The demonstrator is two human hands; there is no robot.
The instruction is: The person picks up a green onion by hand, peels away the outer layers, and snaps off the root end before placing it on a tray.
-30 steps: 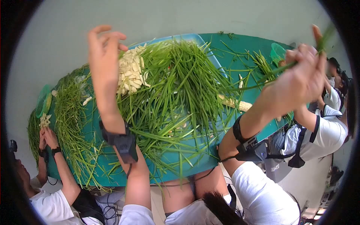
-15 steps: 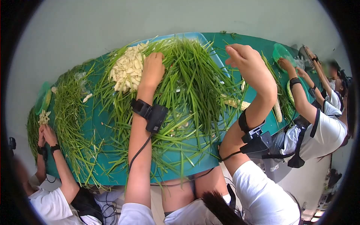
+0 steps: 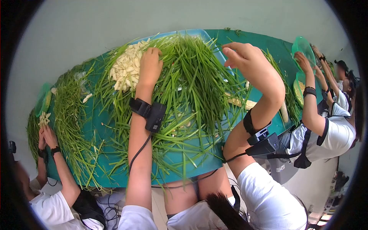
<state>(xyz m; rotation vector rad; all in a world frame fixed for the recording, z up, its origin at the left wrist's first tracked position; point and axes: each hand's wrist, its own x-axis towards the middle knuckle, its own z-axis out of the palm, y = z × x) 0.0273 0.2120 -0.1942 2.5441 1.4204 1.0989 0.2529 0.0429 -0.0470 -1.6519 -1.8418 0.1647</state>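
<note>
My left hand point(image 3: 151, 68) lies with curled fingers between the heap of pale peeled cloves point(image 3: 126, 69) and the big pile of long green stalks point(image 3: 195, 73); what its fingers hold, if anything, is hidden. Bent at the wrist, my right hand point(image 3: 239, 55) hangs in the air over the right edge of the blue tray point(image 3: 212, 45), thumb apart from the fingers and nothing visible between them. The stalks spill over the front of the tray onto the green table.
Corn cobs point(image 3: 251, 104) lie right of the pile. More stalks point(image 3: 73, 115) cover the green table point(image 3: 115, 153) at left. A co-worker's hands point(image 3: 48, 136) hold pale pieces at far left. At right, another person's hand point(image 3: 303, 61) touches a green basket point(image 3: 303, 45).
My left hand has shifted slightly left and up. My right hand has moved a little left. At right, the co-worker's hand and green basket have risen and moved right.
</note>
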